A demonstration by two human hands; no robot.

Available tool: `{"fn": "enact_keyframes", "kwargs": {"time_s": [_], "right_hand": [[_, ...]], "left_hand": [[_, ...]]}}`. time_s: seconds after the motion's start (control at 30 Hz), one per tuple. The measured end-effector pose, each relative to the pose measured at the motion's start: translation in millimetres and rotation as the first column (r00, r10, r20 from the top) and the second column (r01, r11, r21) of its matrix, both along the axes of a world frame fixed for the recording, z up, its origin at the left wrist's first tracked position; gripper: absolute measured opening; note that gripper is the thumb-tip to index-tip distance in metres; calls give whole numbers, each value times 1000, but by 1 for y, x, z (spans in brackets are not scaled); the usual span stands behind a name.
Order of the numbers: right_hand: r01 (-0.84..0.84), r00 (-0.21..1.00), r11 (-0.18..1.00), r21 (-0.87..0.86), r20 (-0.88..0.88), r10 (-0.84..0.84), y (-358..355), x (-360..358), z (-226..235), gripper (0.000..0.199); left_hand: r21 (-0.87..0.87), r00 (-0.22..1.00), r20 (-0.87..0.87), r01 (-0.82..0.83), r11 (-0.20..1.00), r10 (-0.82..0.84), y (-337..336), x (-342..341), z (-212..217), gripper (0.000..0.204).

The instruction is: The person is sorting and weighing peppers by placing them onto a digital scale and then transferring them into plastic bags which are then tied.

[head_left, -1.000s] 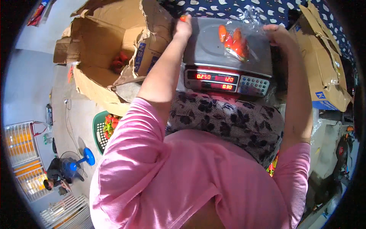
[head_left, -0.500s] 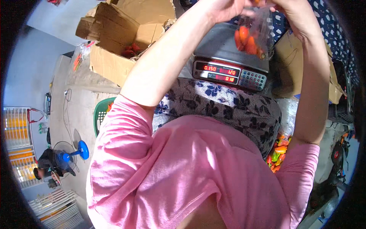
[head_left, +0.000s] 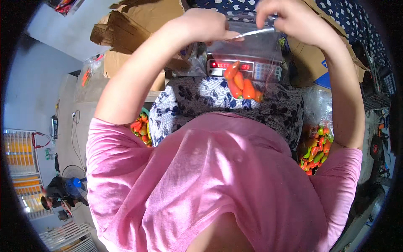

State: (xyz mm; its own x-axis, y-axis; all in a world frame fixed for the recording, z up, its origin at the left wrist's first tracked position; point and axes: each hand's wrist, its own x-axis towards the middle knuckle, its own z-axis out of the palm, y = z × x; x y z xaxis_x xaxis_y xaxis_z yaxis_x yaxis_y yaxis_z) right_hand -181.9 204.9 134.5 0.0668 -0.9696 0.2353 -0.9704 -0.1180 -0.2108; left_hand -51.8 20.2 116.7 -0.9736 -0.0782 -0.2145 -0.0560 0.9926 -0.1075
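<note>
A clear plastic bag (head_left: 268, 53) hangs between my two hands, in front of a digital scale (head_left: 216, 67) with a lit red display. Several orange-red peppers (head_left: 238, 80) lie in the bottom of the bag, above the patterned cloth on my lap. My left hand (head_left: 208, 25) is closed, pinching the bag's top edge on the left. At the edge's other end, the bent fingers of my right hand (head_left: 289, 21) grip the film. The bag partly covers the scale's display and keypad.
An open cardboard box (head_left: 157, 21) stands at the far left, and more cardboard (head_left: 304, 63) at the right. Mixed peppers lie beside me on the left (head_left: 142, 128) and right (head_left: 317, 147). Farther left are a person (head_left: 58, 191) and a blue fan (head_left: 77, 182).
The bag of peppers has come off the scale toward me, and its top edge is now stretched between both hands. The display's figures have dropped. My left hand has moved left.
</note>
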Motion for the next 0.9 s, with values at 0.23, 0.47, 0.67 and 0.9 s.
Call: {"fn": "enact_keyframes", "kwargs": {"time_s": [0.23,0.47,0.67,0.9], "right_hand": [[334,889,937,106,296,-350,5,46,23,46],[344,919,928,-142,252,-302,-2,56,-7,49],[334,760,939,87,564,-323,-24,35,-23,50],[199,536,976,-88,844,-33,-27,64,-12,50]], "left_hand": [[-42,918,-136,370,928,-372,-2,51,40,41],[-358,714,-451,405,841,-536,-8,52,46,11],[-263,666,-606,347,900,-434,-18,52,45,13],[296,787,-580,446,845,-212,-43,61,37,15]]}}
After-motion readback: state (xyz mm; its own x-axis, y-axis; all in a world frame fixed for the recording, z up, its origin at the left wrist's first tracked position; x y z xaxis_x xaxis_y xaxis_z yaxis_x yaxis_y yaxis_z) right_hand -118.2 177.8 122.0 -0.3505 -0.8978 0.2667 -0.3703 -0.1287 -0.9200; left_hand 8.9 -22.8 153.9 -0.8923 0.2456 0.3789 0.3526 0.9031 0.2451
